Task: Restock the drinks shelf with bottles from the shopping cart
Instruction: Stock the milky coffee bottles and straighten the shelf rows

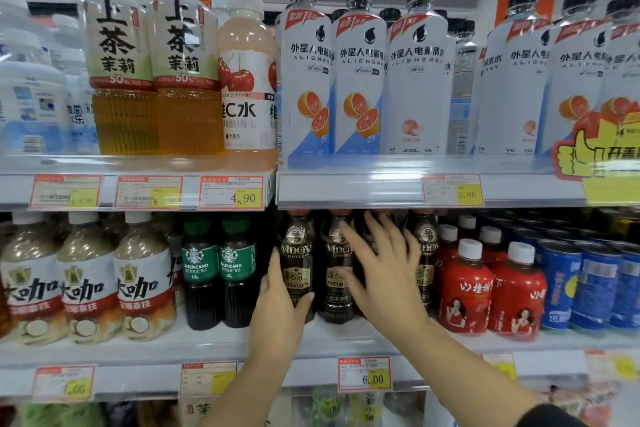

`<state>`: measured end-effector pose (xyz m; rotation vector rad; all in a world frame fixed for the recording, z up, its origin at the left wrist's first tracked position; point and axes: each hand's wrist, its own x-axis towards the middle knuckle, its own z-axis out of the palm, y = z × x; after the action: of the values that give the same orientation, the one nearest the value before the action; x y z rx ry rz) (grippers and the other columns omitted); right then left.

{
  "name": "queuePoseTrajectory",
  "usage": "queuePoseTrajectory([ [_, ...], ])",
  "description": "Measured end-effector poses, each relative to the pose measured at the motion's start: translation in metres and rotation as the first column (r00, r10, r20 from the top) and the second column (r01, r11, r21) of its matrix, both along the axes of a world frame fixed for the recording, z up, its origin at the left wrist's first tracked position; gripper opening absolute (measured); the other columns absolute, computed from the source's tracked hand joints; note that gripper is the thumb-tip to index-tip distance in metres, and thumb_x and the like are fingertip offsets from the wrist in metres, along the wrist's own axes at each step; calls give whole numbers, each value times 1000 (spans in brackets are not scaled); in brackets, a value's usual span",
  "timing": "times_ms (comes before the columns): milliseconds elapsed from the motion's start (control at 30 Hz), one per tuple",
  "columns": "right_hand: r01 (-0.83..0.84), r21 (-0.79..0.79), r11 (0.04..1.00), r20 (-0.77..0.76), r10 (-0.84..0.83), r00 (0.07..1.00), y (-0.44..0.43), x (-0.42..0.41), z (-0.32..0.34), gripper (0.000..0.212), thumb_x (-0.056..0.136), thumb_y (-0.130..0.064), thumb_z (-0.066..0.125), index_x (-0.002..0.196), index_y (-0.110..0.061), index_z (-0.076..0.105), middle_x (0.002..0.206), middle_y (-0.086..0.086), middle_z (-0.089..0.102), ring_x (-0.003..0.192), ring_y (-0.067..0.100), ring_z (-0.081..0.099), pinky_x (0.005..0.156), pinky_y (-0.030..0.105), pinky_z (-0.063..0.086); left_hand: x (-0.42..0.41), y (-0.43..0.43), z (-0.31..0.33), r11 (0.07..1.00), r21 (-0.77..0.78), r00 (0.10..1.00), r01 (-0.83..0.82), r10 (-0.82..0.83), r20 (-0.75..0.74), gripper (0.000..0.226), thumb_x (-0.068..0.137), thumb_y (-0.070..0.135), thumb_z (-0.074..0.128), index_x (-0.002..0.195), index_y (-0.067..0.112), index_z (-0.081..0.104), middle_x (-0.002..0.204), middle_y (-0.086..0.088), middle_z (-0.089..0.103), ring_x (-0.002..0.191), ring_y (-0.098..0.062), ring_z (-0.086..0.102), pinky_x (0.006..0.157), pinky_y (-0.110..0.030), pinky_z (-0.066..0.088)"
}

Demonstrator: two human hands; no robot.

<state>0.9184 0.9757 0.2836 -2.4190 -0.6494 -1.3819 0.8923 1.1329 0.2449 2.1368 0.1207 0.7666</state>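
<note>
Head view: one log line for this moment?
left hand: grips coffee bottle on shelf | right hand: open, spread before neighbouring coffee bottles

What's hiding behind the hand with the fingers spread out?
Dark coffee bottles stand behind the right hand. The one directly behind it is almost covered, label hidden.

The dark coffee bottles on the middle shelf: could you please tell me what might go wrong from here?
1. The left hand grips the leftmost Moduoqiya coffee bottle at the front of the shelf; a slip might drop it off.
2. The right hand, open with fingers spread, is right in front of the neighbouring coffee bottle; a push could topple it into the tight row.
3. The Starbucks Americano bottles stand close beside and could get knocked.
</note>
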Motion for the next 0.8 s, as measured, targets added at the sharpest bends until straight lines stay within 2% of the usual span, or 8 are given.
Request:
queuePoseTrajectory([
  [100, -45, 315, 948, 22, 40, 999, -32, -16, -16, 57, 81, -27, 65, 134, -23, 43, 138, 9, 45, 129, 23, 36, 107, 44, 28, -14, -7, 4, 982, 159, 992, -102, 87, 97, 87, 84, 30, 65, 149, 28, 7, 152, -3, 22, 134, -24, 34, 96, -37, 44],
  [200, -4, 482, 876, -142, 83, 986, -56, -25, -30, 62, 84, -19, 67, 139, -18, 38, 143, 5, 38, 129, 18, 39, 103, 37, 40, -14, -16, 3, 892, 390, 944, -227, 104, 312, 78, 78, 29, 71, 142, 24, 29, 143, -9, 36, 127, -30, 42, 96, -46, 44],
  [300, 70, 431, 900, -314, 77, 946, -59, -23, -34, 74, 86, -22, 64, 146, -25, 20, 152, 1, 23, 101, 14, 60, 76, 28, 54, -5, -29, 12, 796, 526, 906, -300, 64, 419, 76, 71, 32, 75, 136, 24, 37, 139, -12, 36, 127, -32, 36, 105, -55, 32],
  [367, 135, 373, 918, -419, 37, 907, -58, -15, -36, 81, 88, -22, 61, 148, -29, 7, 156, 3, 9, 80, 16, 64, 64, 29, 54, 2, -37, 19, 706, 629, 912, -325, 57, 407, 85, 66, 38, 78, 138, 26, 34, 141, -12, 33, 130, -33, 31, 106, -61, 25],
  [433, 183, 320, 930, -476, -10, 880, -57, -7, -40, 82, 91, -21, 56, 148, -30, -2, 158, 3, 4, 74, 19, 62, 57, 26, 47, 8, -40, 20, 631, 700, 926, -334, 84, 367, 97, 59, 45, 81, 141, 28, 31, 143, -13, 31, 132, -36, 28, 104, -66, 21],
  [500, 205, 302, 931, -475, -40, 879, -56, 0, -42, 81, 92, -19, 53, 148, -29, -5, 157, 4, 8, 71, 18, 58, 54, 23, 41, 13, -39, 19, 596, 727, 932, -341, 114, 343, 106, 53, 47, 83, 142, 28, 29, 144, -14, 30, 133, -37, 27, 103, -68, 20],
  [667, 226, 337, 914, -443, -58, 895, -54, 9, -45, 81, 92, -11, 50, 148, -32, -5, 153, 4, 21, 73, 19, 58, 59, 31, 50, 20, -37, 14, 572, 733, 925, -367, 139, 355, 112, 50, 46, 86, 143, 29, 27, 143, -13, 32, 133, -38, 27, 104, -67, 20],
  [800, 227, 345, 911, -440, -57, 896, -52, 11, -47, 82, 91, -7, 51, 148, -31, -3, 153, 5, 21, 68, 16, 56, 55, 28, 50, 20, -38, 15, 565, 735, 922, -375, 144, 360, 110, 52, 45, 85, 144, 29, 26, 144, -13, 31, 133, -38, 28, 104, -66, 19],
])
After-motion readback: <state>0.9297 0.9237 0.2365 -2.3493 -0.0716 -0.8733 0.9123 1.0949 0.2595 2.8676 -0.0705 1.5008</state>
